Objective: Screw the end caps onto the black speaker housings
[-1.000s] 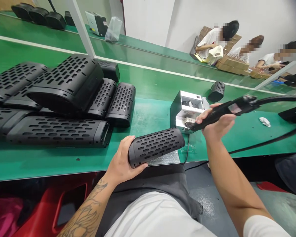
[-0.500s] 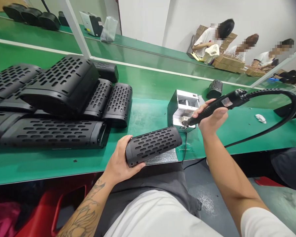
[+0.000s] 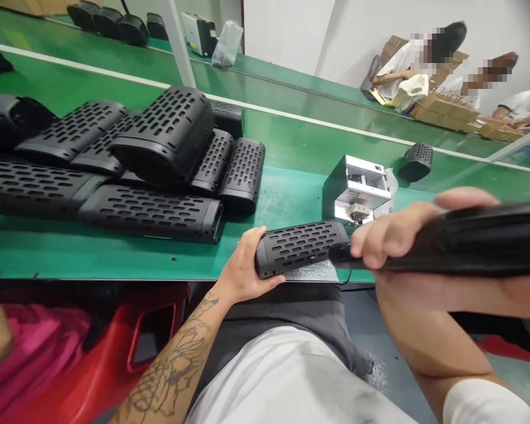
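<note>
My left hand (image 3: pixel 242 268) grips the left end of a black slotted housing (image 3: pixel 300 244), which lies tilted at the bench's front edge. In my right hand (image 3: pixel 397 232) is a black electric screwdriver (image 3: pixel 490 238), held almost level and close to the camera. Its tip end is at the housing's right end, near the lower edge; the exact contact is hidden. Just behind the housing stands a grey and white screw feeder (image 3: pixel 357 188) with a small metal outlet at its front. Bubble wrap (image 3: pixel 313 271) lies beneath the housing.
Several similar black housings (image 3: pixel 163 135) are stacked on the green bench (image 3: pixel 282 182) to the left. Another housing (image 3: pixel 417 162) stands behind the feeder on the right. A red chair (image 3: pixel 115 347) is at lower left, beside someone's pink clothing (image 3: pixel 44 335). People work across the room near cardboard boxes (image 3: pixel 446 112).
My right hand has brought the electric screwdriver from the feeder's outlet down to the housing's right end, swinging it nearer the camera. The view has shifted left. My left hand keeps its grip.
</note>
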`<act>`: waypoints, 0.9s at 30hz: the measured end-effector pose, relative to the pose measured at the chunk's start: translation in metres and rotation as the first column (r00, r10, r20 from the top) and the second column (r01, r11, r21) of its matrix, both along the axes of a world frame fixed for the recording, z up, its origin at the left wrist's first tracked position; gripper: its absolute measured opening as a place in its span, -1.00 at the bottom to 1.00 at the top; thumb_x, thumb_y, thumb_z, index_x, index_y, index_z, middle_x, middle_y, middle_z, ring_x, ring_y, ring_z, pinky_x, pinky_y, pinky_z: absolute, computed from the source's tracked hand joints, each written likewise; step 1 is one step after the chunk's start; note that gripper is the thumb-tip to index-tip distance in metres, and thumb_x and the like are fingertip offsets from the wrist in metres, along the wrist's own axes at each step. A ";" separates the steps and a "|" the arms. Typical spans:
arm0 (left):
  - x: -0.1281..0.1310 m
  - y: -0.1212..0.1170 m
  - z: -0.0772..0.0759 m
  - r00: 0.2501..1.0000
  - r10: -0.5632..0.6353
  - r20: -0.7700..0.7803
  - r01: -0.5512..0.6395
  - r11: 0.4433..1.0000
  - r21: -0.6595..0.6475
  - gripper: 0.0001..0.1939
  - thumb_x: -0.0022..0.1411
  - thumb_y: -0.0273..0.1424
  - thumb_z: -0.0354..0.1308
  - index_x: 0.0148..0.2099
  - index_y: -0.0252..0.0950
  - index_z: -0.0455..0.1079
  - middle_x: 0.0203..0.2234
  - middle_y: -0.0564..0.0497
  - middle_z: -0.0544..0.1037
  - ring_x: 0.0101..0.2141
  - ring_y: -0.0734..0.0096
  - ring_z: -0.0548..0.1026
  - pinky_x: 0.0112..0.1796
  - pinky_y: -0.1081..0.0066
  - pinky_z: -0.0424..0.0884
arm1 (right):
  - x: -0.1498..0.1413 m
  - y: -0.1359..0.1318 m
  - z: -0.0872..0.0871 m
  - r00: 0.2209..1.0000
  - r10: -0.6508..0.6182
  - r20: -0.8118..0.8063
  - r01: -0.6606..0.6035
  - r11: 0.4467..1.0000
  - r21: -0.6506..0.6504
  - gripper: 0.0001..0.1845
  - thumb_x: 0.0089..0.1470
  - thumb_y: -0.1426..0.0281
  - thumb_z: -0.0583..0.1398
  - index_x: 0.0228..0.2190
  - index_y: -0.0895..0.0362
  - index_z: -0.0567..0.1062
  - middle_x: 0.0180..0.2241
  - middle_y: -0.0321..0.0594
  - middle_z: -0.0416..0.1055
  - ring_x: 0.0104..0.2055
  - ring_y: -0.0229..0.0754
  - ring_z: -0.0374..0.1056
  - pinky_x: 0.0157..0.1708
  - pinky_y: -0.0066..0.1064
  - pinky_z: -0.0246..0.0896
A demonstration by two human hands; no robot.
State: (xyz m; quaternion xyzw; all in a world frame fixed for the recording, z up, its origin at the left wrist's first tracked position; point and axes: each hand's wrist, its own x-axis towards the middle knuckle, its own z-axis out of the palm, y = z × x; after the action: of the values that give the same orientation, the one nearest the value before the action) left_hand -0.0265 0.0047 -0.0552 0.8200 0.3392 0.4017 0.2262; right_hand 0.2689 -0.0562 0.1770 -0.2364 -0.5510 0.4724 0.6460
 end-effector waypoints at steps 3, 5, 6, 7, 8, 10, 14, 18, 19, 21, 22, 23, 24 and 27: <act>0.002 0.000 0.002 1.000 -0.014 0.020 0.014 1.000 -0.006 0.39 0.33 0.04 0.71 0.85 -0.05 -0.10 0.58 -0.40 0.39 0.57 -0.45 0.52 0.50 -0.34 0.61 | -0.042 0.000 -0.017 0.996 0.006 0.091 -0.015 0.995 0.098 -0.57 0.51 0.00 0.52 0.25 -0.12 0.79 -0.27 -0.23 0.74 -0.41 0.00 0.65 -0.23 0.00 0.76; 0.003 0.000 0.002 0.999 -0.017 0.033 0.017 1.000 -0.015 0.36 0.36 0.05 0.69 0.85 -0.04 -0.08 0.58 -0.39 0.39 0.56 -0.43 0.53 0.49 -0.33 0.62 | -0.065 0.009 -0.031 0.998 0.024 0.051 -0.027 0.997 0.070 -0.39 0.45 -0.28 0.46 0.19 -0.11 0.78 -0.32 -0.27 0.69 -0.45 -0.06 0.61 -0.30 -0.08 0.71; 0.004 -0.001 0.002 0.999 -0.016 0.040 0.017 1.000 -0.020 0.35 0.37 0.07 0.69 0.85 -0.04 -0.07 0.58 -0.39 0.39 0.55 -0.43 0.54 0.48 -0.32 0.63 | -0.073 0.014 -0.037 0.999 0.031 0.016 -0.032 0.998 0.058 -0.30 0.40 -0.38 0.44 0.15 -0.10 0.78 -0.35 -0.29 0.68 -0.48 -0.09 0.58 -0.36 -0.13 0.67; 0.004 -0.001 0.002 0.999 -0.015 0.045 0.016 0.999 -0.028 0.34 0.37 0.08 0.68 0.85 -0.03 -0.06 0.58 -0.39 0.38 0.54 -0.43 0.54 0.47 -0.32 0.64 | -0.079 0.020 -0.042 0.999 0.041 -0.013 -0.040 0.998 0.050 -0.27 0.34 -0.43 0.45 0.11 -0.10 0.77 -0.37 -0.31 0.67 -0.51 -0.12 0.55 -0.41 -0.19 0.63; 0.005 -0.001 0.001 0.999 -0.014 0.051 0.016 0.999 -0.036 0.35 0.36 0.10 0.69 0.85 -0.03 -0.05 0.58 -0.38 0.39 0.54 -0.43 0.54 0.46 -0.32 0.65 | -0.084 0.026 -0.047 0.998 0.060 -0.023 -0.059 0.997 0.041 -0.25 0.29 -0.43 0.49 0.09 -0.10 0.77 -0.38 -0.32 0.68 -0.52 -0.14 0.55 -0.45 -0.23 0.59; 0.006 -0.001 -0.001 0.998 -0.017 0.065 0.020 0.999 -0.045 0.38 0.32 0.14 0.71 0.84 -0.04 -0.04 0.57 -0.39 0.39 0.53 -0.44 0.54 0.46 -0.33 0.65 | -0.088 0.035 -0.055 0.992 0.125 -0.026 -0.124 0.992 0.029 -0.27 0.25 -0.38 0.55 0.05 -0.06 0.78 -0.38 -0.29 0.70 -0.53 -0.12 0.56 -0.50 -0.26 0.55; 0.007 0.000 -0.005 0.996 -0.025 0.085 0.029 0.998 -0.052 0.41 0.31 0.17 0.71 0.86 -0.05 -0.04 0.57 -0.39 0.40 0.53 -0.44 0.54 0.46 -0.34 0.64 | -0.095 0.042 -0.066 0.976 0.202 -0.087 -0.198 0.979 0.052 -0.34 0.31 -0.33 0.55 -0.03 -0.01 0.79 -0.43 -0.30 0.66 -0.57 -0.15 0.50 -0.55 -0.31 0.45; 0.008 0.001 -0.006 0.995 -0.034 0.097 0.037 0.999 -0.032 0.42 0.35 0.17 0.68 0.89 -0.06 -0.08 0.57 -0.39 0.42 0.54 -0.46 0.53 0.47 -0.37 0.63 | -0.105 0.040 -0.070 0.970 0.222 -0.095 -0.214 0.973 0.081 -0.18 0.25 -0.50 0.46 -0.06 -0.01 0.78 -0.43 -0.29 0.63 -0.57 -0.20 0.42 -0.53 -0.31 0.41; 0.008 0.001 -0.006 0.994 -0.039 0.103 0.042 0.999 -0.030 0.42 0.36 0.18 0.67 0.89 -0.07 -0.09 0.57 -0.40 0.43 0.53 -0.46 0.54 0.47 -0.37 0.63 | -0.106 0.040 -0.069 0.968 0.231 -0.097 -0.223 0.971 0.089 -0.14 0.22 -0.54 0.44 -0.07 -0.01 0.78 -0.44 -0.30 0.62 -0.58 -0.20 0.41 -0.54 -0.32 0.40; 0.008 0.001 -0.005 0.993 -0.045 0.110 0.050 0.998 -0.042 0.44 0.35 0.20 0.68 0.90 -0.08 -0.09 0.57 -0.41 0.43 0.53 -0.46 0.54 0.47 -0.35 0.64 | -0.106 0.041 -0.066 0.967 0.242 -0.079 -0.236 0.969 0.079 -0.15 0.20 -0.54 0.46 -0.12 0.00 0.76 -0.45 -0.30 0.61 -0.59 -0.20 0.42 -0.56 -0.32 0.40; 0.009 0.002 -0.004 0.993 -0.045 0.110 0.051 0.997 -0.054 0.44 0.34 0.20 0.68 0.89 -0.09 -0.08 0.57 -0.41 0.43 0.53 -0.46 0.55 0.47 -0.34 0.64 | -0.105 0.041 -0.063 0.970 0.237 -0.053 -0.234 0.970 0.062 -0.18 0.21 -0.51 0.48 -0.14 0.00 0.75 -0.46 -0.31 0.62 -0.60 -0.19 0.44 -0.57 -0.32 0.42; 0.009 0.001 -0.003 0.993 -0.041 0.107 0.049 0.996 -0.068 0.45 0.33 0.21 0.69 0.89 -0.10 -0.07 0.57 -0.41 0.43 0.53 -0.46 0.54 0.48 -0.33 0.64 | -0.103 0.041 -0.061 0.975 0.220 -0.023 -0.219 0.975 0.043 -0.22 0.22 -0.47 0.51 -0.17 0.00 0.74 -0.47 -0.31 0.62 -0.60 -0.18 0.46 -0.57 -0.30 0.45; 0.009 0.001 -0.001 0.994 -0.036 0.101 0.045 0.996 -0.083 0.45 0.31 0.20 0.70 0.89 -0.09 -0.05 0.57 -0.41 0.44 0.54 -0.46 0.54 0.50 -0.33 0.62 | -0.101 0.041 -0.059 0.980 0.198 0.012 -0.198 0.980 0.027 -0.25 0.23 -0.44 0.52 -0.18 0.00 0.74 -0.47 -0.32 0.62 -0.61 -0.16 0.48 -0.57 -0.29 0.48; 0.009 0.001 0.004 0.996 -0.034 0.081 0.044 0.991 -0.127 0.45 0.28 0.17 0.73 0.89 -0.07 -0.02 0.59 -0.38 0.45 0.57 -0.47 0.52 0.54 -0.35 0.58 | -0.095 0.041 -0.058 0.984 0.152 0.089 -0.157 0.987 0.045 -0.28 0.28 -0.42 0.50 -0.08 -0.03 0.80 -0.49 -0.34 0.63 -0.63 -0.13 0.48 -0.56 -0.24 0.51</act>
State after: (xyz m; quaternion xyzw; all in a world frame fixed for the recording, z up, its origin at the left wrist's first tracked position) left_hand -0.0176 0.0054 -0.0514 0.7937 0.3390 0.4065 0.2997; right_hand 0.1739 -0.0155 0.1189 -0.1961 -0.6069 0.4961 0.5892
